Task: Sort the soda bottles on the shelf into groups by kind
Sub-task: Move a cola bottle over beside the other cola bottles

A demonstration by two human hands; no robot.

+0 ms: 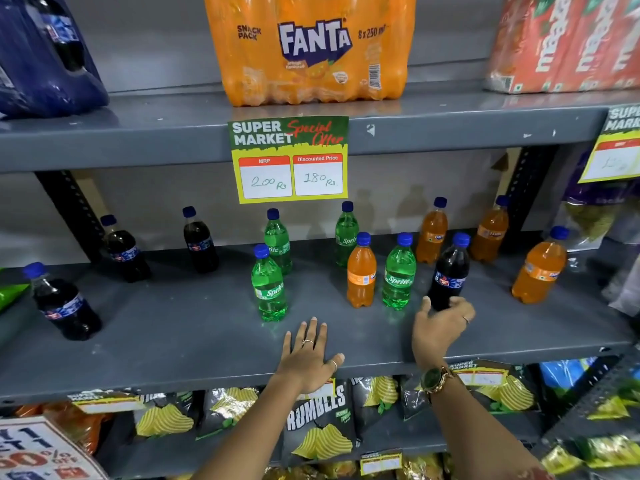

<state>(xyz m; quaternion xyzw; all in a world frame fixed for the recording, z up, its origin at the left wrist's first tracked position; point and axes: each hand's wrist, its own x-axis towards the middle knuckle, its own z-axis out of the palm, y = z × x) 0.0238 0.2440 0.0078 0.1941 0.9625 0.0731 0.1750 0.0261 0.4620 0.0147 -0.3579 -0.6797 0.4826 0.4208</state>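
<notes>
Small soda bottles with blue caps stand on the grey middle shelf [173, 341]. Three dark cola bottles [199, 240] are at the left. Several green Sprite bottles [269, 289] stand in the middle, and several orange Fanta bottles [361, 275] from the middle to the right. One more dark cola bottle [450, 271] stands among the orange ones at the right. My right hand [441, 323] wraps its thumb and fingers around the base of that cola bottle. My left hand [308, 355] rests flat, fingers spread, on the shelf's front, holding nothing.
A Fanta snack pack [311, 50], a blue pack [45, 53] and a red pack [568, 43] sit on the shelf above. A yellow price card [290, 161] hangs from that shelf's edge. Chip bags [318, 427] fill the shelf below. Snack bags [595, 209] crowd the right end.
</notes>
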